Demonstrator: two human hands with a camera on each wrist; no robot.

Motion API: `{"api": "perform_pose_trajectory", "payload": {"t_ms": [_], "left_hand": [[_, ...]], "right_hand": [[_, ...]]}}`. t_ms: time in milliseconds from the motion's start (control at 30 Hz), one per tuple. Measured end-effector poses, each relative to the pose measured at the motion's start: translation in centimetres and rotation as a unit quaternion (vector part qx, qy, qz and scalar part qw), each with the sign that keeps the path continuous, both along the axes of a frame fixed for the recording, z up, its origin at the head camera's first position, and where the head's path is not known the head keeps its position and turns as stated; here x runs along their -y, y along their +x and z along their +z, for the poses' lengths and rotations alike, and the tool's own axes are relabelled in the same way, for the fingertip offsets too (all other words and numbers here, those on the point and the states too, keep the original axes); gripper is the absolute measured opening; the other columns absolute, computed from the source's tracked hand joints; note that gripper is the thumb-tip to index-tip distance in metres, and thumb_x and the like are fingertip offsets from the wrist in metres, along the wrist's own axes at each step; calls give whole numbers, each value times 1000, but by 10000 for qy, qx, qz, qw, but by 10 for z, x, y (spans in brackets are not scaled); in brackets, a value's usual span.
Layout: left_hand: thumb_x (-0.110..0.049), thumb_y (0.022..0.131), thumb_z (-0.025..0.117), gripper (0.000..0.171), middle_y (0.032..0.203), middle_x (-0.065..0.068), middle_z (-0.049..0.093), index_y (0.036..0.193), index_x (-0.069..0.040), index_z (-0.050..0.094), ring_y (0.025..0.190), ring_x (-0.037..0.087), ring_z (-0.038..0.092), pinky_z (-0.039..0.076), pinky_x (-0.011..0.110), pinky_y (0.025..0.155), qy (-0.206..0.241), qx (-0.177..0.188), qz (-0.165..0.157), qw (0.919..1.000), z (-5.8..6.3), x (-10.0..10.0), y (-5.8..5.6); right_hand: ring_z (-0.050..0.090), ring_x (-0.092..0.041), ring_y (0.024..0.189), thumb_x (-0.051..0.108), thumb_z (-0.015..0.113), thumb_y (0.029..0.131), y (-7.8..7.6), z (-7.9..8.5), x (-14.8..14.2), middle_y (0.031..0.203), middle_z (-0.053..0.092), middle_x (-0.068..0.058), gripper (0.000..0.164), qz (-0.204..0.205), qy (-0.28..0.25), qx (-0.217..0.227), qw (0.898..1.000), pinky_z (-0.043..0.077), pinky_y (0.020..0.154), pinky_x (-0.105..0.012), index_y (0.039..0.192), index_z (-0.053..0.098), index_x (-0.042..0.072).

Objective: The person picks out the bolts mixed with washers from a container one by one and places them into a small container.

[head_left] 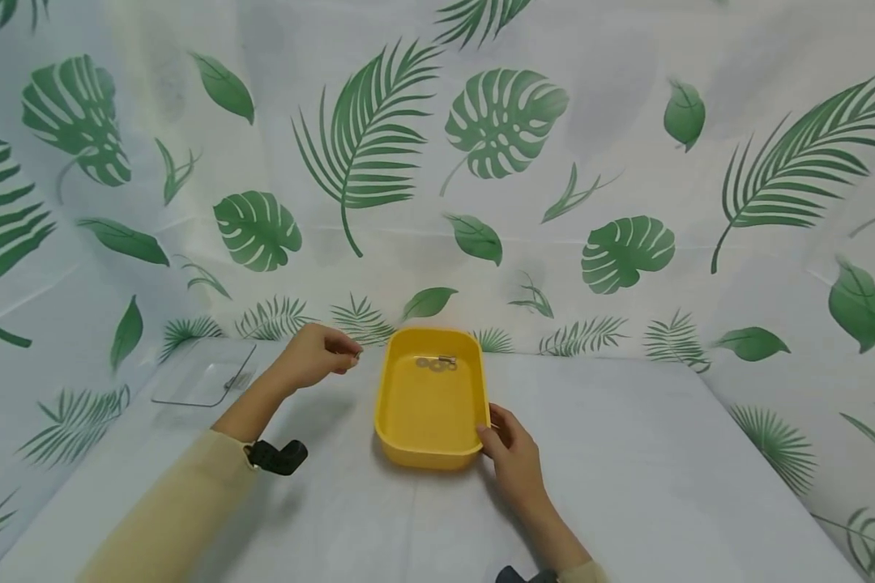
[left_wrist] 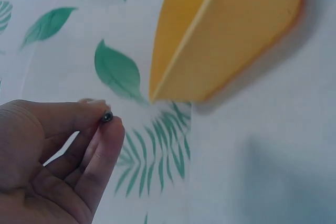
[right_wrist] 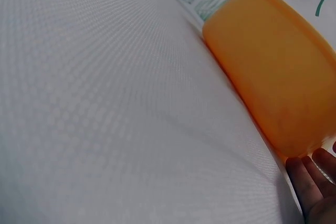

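My left hand is raised to the left of a yellow plastic tray. Between thumb and fingertips it pinches a small metal piece, whose round, dark-centred end shows in the left wrist view; the rest is hidden by the fingers. With my right hand I grip the tray by its right wall near the front corner, thumb at the rim and fingers along the outside. Inside the tray, toward its far end, lie several flat metal washers and a short shiny metal piece.
A clear shallow box sits at the back left of the white table, with small shiny bits near its right side. Behind the table rises a white cloth printed with green leaves.
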State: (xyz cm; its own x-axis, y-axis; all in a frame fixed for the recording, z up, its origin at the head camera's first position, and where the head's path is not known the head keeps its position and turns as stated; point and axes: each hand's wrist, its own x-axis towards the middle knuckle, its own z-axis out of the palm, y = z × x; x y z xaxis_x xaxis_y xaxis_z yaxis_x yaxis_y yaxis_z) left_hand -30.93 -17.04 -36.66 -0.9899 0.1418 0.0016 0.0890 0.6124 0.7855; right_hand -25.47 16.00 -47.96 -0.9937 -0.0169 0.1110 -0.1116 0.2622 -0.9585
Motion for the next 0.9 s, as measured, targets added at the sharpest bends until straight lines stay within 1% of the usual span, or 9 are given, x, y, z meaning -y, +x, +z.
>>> {"api": "perform_pose_trajectory", "payload": {"t_ms": [100, 200, 300, 400, 533, 633, 700, 800, 900], "left_hand": [[-15, 95, 69, 26, 112, 15, 75, 118, -3, 73, 95, 24, 73, 62, 34, 84, -139, -52, 99, 9998, 3, 20, 5], [-16, 96, 68, 30, 117, 18, 74, 122, -2, 71, 99, 26, 74, 62, 38, 86, -277, -47, 338, 9990, 7, 42, 13], [-18, 97, 67, 33, 122, 21, 72, 125, -1, 69, 102, 29, 73, 61, 39, 88, -320, -15, 564, 9979, 9, 60, 18], [-17, 98, 67, 33, 123, 24, 70, 125, 1, 68, 103, 31, 73, 62, 38, 87, -379, 1, 721, 9967, 6, 78, 20], [-16, 98, 66, 33, 122, 25, 70, 124, 3, 68, 98, 29, 73, 62, 36, 83, -610, -80, 969, 9934, 1, 100, 22], [-16, 98, 65, 33, 122, 26, 70, 125, 4, 68, 97, 27, 73, 62, 38, 83, -695, -177, 1186, 9904, -3, 113, 24], [-16, 99, 64, 33, 123, 27, 69, 125, 4, 67, 98, 28, 73, 62, 40, 84, -697, -175, 1297, 9889, -5, 121, 25], [-16, 99, 64, 34, 123, 28, 68, 126, 5, 67, 97, 27, 74, 62, 38, 81, -791, -103, 1453, 9862, -8, 132, 26], [-17, 99, 64, 35, 123, 27, 69, 126, 4, 66, 92, 22, 74, 62, 36, 79, -936, 42, 1560, 9833, -11, 142, 28]], "right_hand": [[66, -31, 122, 23, 59, 102, 0, 2, -1, 141, 61, -15, 44, 4, -46, -12, 10000, 60, 90, -30, 143, 53, 9], [65, -31, 123, 23, 58, 102, 0, 2, -1, 142, 61, -17, 44, 92, -76, -33, 9999, 60, 91, -30, 144, 53, 8], [66, -31, 122, 24, 58, 102, 0, 1, -1, 141, 61, -17, 44, 62, -67, -54, 9999, 60, 90, -29, 143, 54, 8], [66, -31, 121, 24, 58, 102, -1, 0, -2, 141, 61, -17, 44, 18, -60, -61, 10000, 60, 90, -30, 142, 54, 8], [66, -31, 121, 23, 59, 102, -3, 1, -2, 141, 61, -16, 43, 30, -45, -21, 10000, 60, 90, -29, 142, 55, 7], [66, -30, 121, 25, 58, 102, -4, 2, -3, 141, 61, -16, 43, 40, -24, -31, 10000, 60, 91, -29, 142, 55, 8], [66, -30, 121, 26, 59, 102, -4, 2, -3, 140, 62, -16, 44, 33, -23, -34, 10000, 60, 91, -29, 142, 55, 8], [66, -31, 122, 26, 59, 102, -3, 2, -4, 141, 61, -18, 46, 54, -21, -4, 10000, 60, 91, -30, 143, 54, 6], [66, -30, 122, 26, 59, 102, -1, 1, -2, 141, 61, -18, 46, 35, -40, 27, 10000, 60, 90, -29, 143, 54, 7]]}}
